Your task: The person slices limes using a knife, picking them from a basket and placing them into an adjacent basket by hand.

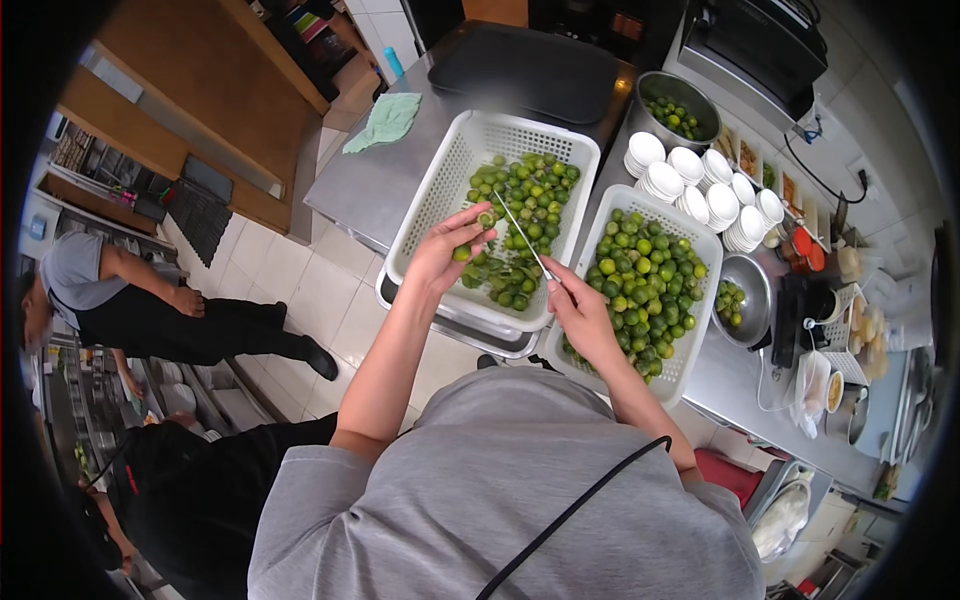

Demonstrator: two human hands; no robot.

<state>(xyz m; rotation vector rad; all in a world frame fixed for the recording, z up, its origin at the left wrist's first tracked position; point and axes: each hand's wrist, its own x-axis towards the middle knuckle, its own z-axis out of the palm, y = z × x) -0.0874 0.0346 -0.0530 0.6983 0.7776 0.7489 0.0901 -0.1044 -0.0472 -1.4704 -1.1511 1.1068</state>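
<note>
My left hand (444, 251) holds small green limes (487, 220) at its fingertips and near the palm, above the left part of a white perforated plastic basket (427, 184). Small limes and some green leaves lie in this basket. My right hand (576, 300) grips the handle of a knife (523, 236), whose thin blade points up and left over the limes, its tip close to my left fingers. Right of it, a second white perforated basket (709, 240) is heaped with green limes, partly behind my right forearm.
A steel pot (637, 112) and a steel bowl (759, 289) hold limes. Stacked white small bowls (664, 180) stand between them. A green cloth (386, 120) and a black board (525, 67) lie on the steel table. Two people are at the left, one (150, 300) standing in an apron.
</note>
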